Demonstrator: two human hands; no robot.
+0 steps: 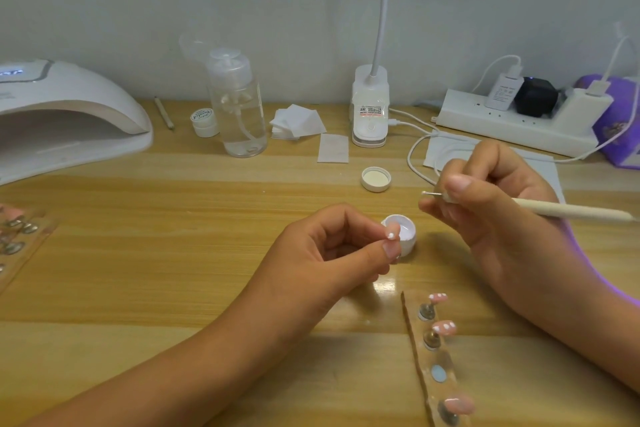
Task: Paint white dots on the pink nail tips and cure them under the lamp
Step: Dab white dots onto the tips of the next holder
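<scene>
My left hand (332, 250) pinches a pink nail tip (393, 231) that carries one white dot, holding it just in front of the open white paint pot (403, 236). My right hand (485, 198) grips a white dotting tool (568, 211), its thin metal point aimed left, a little above and right of the pot. A clear holder strip (438, 371) at the lower right carries three pink tips on stands; the two upper ones (444, 326) have white dots, the lowest (459, 405) looks plain. The white curing lamp (65, 114) sits at the far left.
The pot's lid (376, 178) lies upturned behind it. A clear pump bottle (239, 104), a small jar (205, 122), wipes (298, 121), a desk lamp base (370, 107) and a power strip (519, 121) line the back. Another holder strip (17, 236) lies at the left edge.
</scene>
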